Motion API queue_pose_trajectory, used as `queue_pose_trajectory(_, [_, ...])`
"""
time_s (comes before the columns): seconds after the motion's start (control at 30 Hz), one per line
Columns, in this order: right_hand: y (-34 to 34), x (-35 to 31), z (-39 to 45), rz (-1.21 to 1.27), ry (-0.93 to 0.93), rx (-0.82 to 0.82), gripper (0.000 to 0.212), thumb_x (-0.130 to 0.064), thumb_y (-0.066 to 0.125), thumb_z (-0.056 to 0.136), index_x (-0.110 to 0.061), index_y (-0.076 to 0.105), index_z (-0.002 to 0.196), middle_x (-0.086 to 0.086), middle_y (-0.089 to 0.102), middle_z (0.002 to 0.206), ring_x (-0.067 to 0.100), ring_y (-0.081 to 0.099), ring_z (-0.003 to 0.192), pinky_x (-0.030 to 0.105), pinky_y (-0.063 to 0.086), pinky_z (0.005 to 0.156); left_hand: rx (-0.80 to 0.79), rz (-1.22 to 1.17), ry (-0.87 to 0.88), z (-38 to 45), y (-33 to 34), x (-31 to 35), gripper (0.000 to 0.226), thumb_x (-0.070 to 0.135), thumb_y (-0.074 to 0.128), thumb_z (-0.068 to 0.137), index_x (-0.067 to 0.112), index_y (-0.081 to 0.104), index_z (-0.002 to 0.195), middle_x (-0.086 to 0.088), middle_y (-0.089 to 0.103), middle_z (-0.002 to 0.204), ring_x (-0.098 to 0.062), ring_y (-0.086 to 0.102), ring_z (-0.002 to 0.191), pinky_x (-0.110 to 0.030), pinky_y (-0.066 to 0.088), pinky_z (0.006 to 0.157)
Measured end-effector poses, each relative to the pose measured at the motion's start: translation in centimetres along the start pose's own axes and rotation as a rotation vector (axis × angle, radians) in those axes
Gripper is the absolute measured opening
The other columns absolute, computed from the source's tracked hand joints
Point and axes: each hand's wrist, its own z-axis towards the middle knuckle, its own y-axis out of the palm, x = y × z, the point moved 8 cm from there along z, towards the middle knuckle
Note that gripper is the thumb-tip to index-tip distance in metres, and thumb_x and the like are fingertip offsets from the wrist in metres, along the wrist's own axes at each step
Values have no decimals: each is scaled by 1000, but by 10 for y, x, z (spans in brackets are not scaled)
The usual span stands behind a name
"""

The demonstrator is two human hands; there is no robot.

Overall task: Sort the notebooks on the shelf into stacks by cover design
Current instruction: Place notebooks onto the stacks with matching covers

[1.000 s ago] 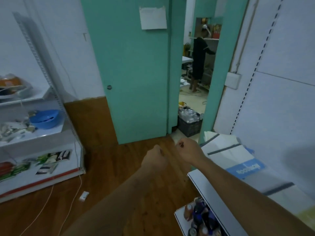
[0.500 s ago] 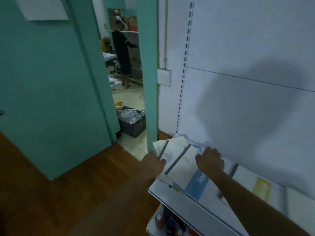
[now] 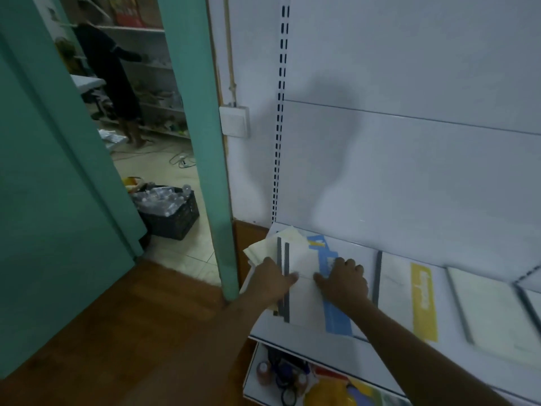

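Both hands lie on a loose pile of notebooks [image 3: 303, 276] at the left end of a white shelf [image 3: 292, 335], the covers' long axes running from the front lip toward the back panel, spines [image 3: 286, 282] roughly parallel to that line. The left hand [image 3: 270, 281] rests on the grey-spined covers at the pile's left edge, thumb stretched onto the top white cover; whether its other fingers grip the edge cannot be told. The right hand [image 3: 342, 281] presses fingers-down on a cover with a blue band [image 3: 336, 317], knuckles bent, holding nothing.

Half a second ago the pile lay skewed and fanned toward the doorway, with the hands only just arriving; now the covers sit squarer to the shelf and both hands bear on them.

The notebooks are white or cream with a dark grey spine strip. To the right, one with a yellow band [image 3: 423, 300] lies flat, then a plain cream one [image 3: 494, 312]. Bottles [image 3: 263, 372] stand on the shelf below.
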Motion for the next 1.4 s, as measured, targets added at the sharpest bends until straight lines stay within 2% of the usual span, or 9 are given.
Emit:
queue_pose_trajectory(0.13, [2, -4, -11, 75, 35, 14, 63, -50, 55, 87, -11, 40, 133, 12, 46, 128, 30, 40, 122, 40, 39, 98, -65, -35, 55, -7, 11, 5, 35, 25, 65, 89, 6, 47, 113, -12, 60, 114, -26, 59, 106, -30, 48, 79])
queue_pose_trajectory(0.3, [-16, 21, -26, 382, 134, 59, 62, -48, 57, 87, -7, 42, 131, 17, 53, 125, 31, 54, 111, 43, 48, 92, -48, -64, 131, -15, 18, 25, 20, 26, 49, 97, 12, 45, 111, -9, 57, 109, -22, 56, 98, -32, 47, 82])
queue_pose_trajectory(0.43, [-42, 69, -49, 605, 289, 103, 55, -45, 52, 92, -6, 43, 130, 15, 58, 123, 26, 57, 97, 30, 44, 80, -71, -186, 195, -27, 47, 66, 20, 28, 44, 100, 9, 47, 105, -11, 59, 106, -26, 58, 99, -36, 47, 88])
queue_pose_trajectory(0.7, [-137, 263, -157, 667, 538, 475, 35, -37, 53, 93, -5, 50, 108, 16, 62, 112, 24, 56, 85, 30, 42, 72, -365, -211, 564, -134, 183, 204, 21, 30, 51, 97, 10, 45, 95, 1, 54, 81, -18, 53, 79, -27, 38, 64])
queue_pose_trajectory(0.87, [-177, 395, -249, 720, 731, 676, 38, -37, 48, 96, -2, 48, 111, 17, 59, 113, 31, 57, 94, 31, 39, 73, -711, -211, 601, -230, 297, 264, 24, 23, 53, 95, 20, 46, 117, -8, 65, 104, -22, 64, 94, -40, 56, 82])
queue_pose_trajectory(1.0, [-203, 494, -323, 705, 843, 778, 37, -37, 47, 96, -3, 45, 110, 19, 58, 113, 33, 55, 93, 31, 37, 72, -952, -173, 620, -316, 384, 299, 37, 15, 51, 95, 29, 39, 127, -6, 64, 106, -25, 65, 96, -43, 59, 74])
queue_pose_trajectory(1.07, [-214, 539, -354, 714, 888, 819, 35, -36, 46, 97, -4, 44, 112, 18, 57, 116, 35, 57, 98, 33, 39, 73, -1038, -143, 638, -359, 422, 314, 46, 13, 51, 94, 32, 33, 133, -7, 62, 116, -28, 66, 97, -39, 59, 61])
queue_pose_trajectory(1.17, [-224, 599, -398, 726, 954, 853, 45, -37, 45, 97, -5, 39, 127, 16, 56, 117, 32, 58, 96, 37, 45, 73, -1073, -107, 683, -410, 476, 337, 52, 11, 47, 94, 31, 29, 138, -9, 57, 125, -31, 64, 101, -33, 56, 49])
queue_pose_trajectory(1.4, [-233, 704, -468, 779, 1078, 901, 31, -31, 44, 97, -11, 40, 120, 7, 53, 109, 24, 56, 87, 37, 47, 69, -1107, -28, 708, -494, 570, 374, 59, 10, 47, 93, 29, 25, 144, -2, 53, 133, -25, 60, 104, -34, 59, 52])
